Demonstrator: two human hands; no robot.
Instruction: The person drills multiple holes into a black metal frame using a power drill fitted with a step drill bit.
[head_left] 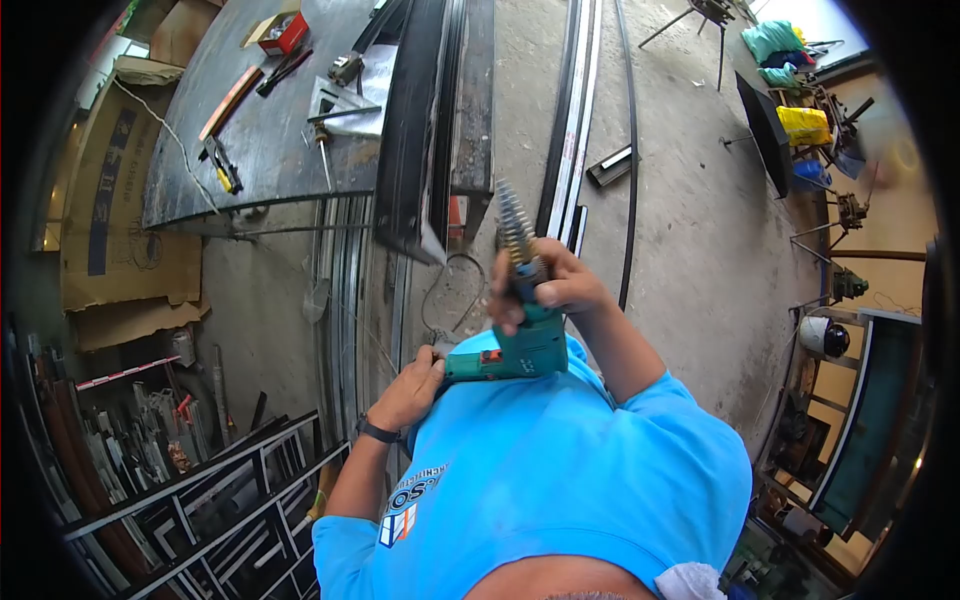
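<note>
The green drill point(540, 348) was near, before the blue shirt point(570, 455), its ridged bit point(516, 222) pointing far. The right hand point(562, 278) pinched the collar point(529, 272); the left hand point(408, 390) wrapped the handle point(472, 367). It looked heavy and stiff, best held by handle and body, the bit likely sharp.

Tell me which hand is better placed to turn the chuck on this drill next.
Probably the right hand: its fingers are around the chuck, by the base of the tapered bit, while the left hand is at the end of the handle.
</note>
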